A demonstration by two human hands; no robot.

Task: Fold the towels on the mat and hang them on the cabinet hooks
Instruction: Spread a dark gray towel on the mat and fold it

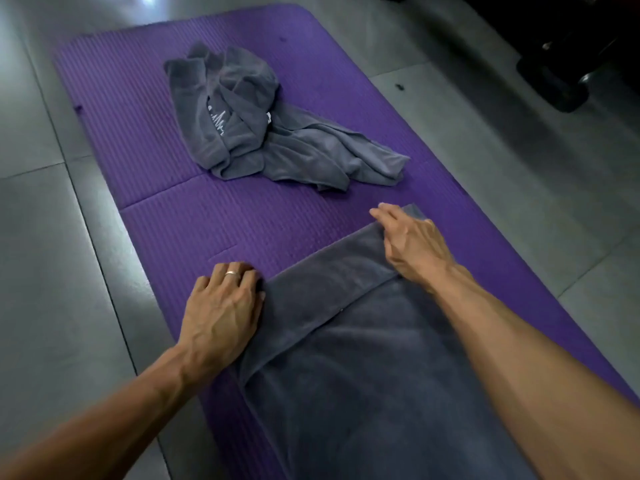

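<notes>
Both hands work the dark grey terry towel (pixel 346 341) spread lengthwise on the purple ribbed mat (pixel 138 116): left hand (pixel 221 306) flat on its near-left corner, right hand (pixel 405 240) pinning the folded far edge. The crumpled grey towel (pixel 259 126) waits beyond, closer to the right hand.

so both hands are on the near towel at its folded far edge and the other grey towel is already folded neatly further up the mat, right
Not quite. The head view shows the other grey towel lying crumpled, not folded, further up the mat. The left hand and right hand are on the near towel, as you say.
</notes>
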